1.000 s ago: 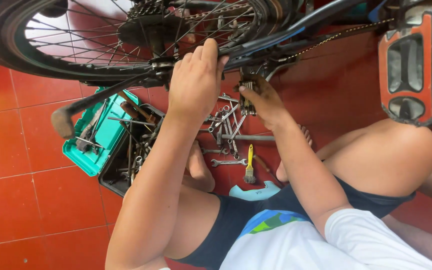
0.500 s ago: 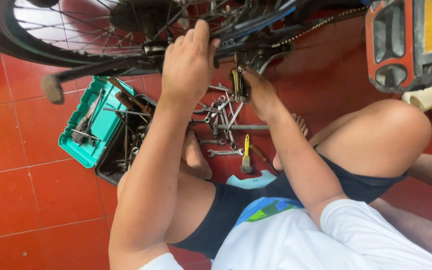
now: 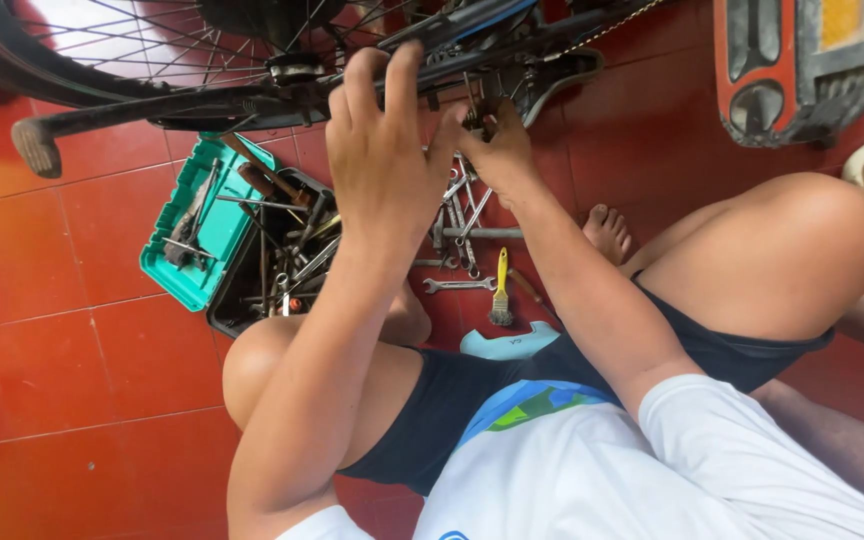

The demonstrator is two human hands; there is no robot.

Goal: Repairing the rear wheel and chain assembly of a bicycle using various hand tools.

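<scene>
A bicycle's dark frame tube (image 3: 252,100) and spoked rear wheel (image 3: 152,50) cross the top of the view. My left hand (image 3: 382,150) reaches up and wraps its fingers over the frame tube beside the wheel hub. Just to its right, my right hand (image 3: 497,150) is closed on what looks like a small tool, pressed against the frame near the chain (image 3: 602,25). The tool is mostly hidden by my fingers. I sit on the red tiled floor with both knees spread.
A green tool tray (image 3: 192,230) and a black box of tools (image 3: 272,270) lie left of my knee. Loose wrenches (image 3: 457,285) and a yellow-handled brush (image 3: 500,290) lie between my legs. A kickstand (image 3: 37,145) juts left; an orange-and-grey pedal (image 3: 802,60) sits top right.
Both hands stay at the frame. My right hand has closed in toward my left hand, and the view has drifted so the bicycle sits higher in the picture.
</scene>
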